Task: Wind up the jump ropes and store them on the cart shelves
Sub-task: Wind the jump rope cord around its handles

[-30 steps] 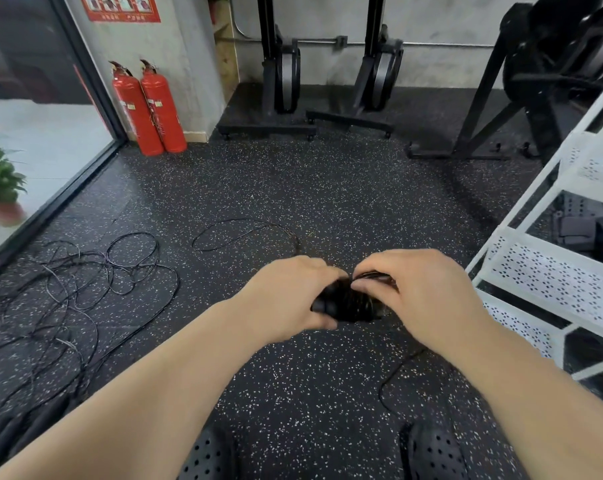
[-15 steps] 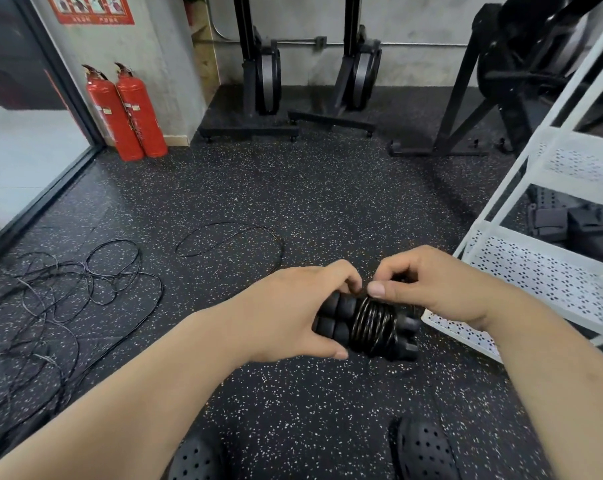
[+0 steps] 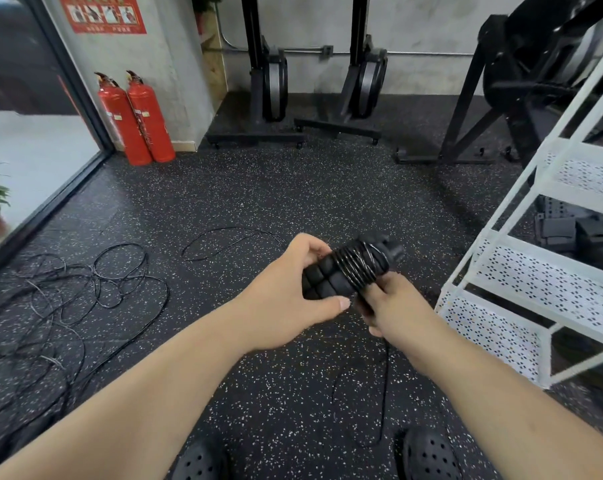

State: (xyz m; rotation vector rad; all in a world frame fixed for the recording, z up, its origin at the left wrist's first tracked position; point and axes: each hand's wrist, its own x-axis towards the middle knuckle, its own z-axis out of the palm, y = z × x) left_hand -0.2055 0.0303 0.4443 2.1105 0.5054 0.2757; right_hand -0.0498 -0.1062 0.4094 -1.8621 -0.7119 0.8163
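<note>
Now, nearest you, a pair of black perforated clogs stands on the dark speckled rubber floor. A loose tail of thin black cord hangs past them from your right hand.

That hand is what has changed. Half a second ago it was pinching the cord on top of the bundle. It has since swung underneath, and its fingers are curled around the cord just below the wraps, so another turn is going on.

Your left hand has not let go. Thumb and fingers clamp the near end of the black jump rope, whose two ribbed foam handles lie side by side with the cord coiled around their middle. The bundle's far end has tipped up and to the right, and it is held in the air, apart from the floor and the cart.

Judging by the tail left, a few more turns should finish this rope, and the end will need tucking or it may spring loose.

Just to your right is the white metal cart with perforated shelves, and the lower shelves look within easy reach.

Further left, a tangle of unwound black ropes waits on the floor. Beyond it stand two red fire extinguishers.
</note>
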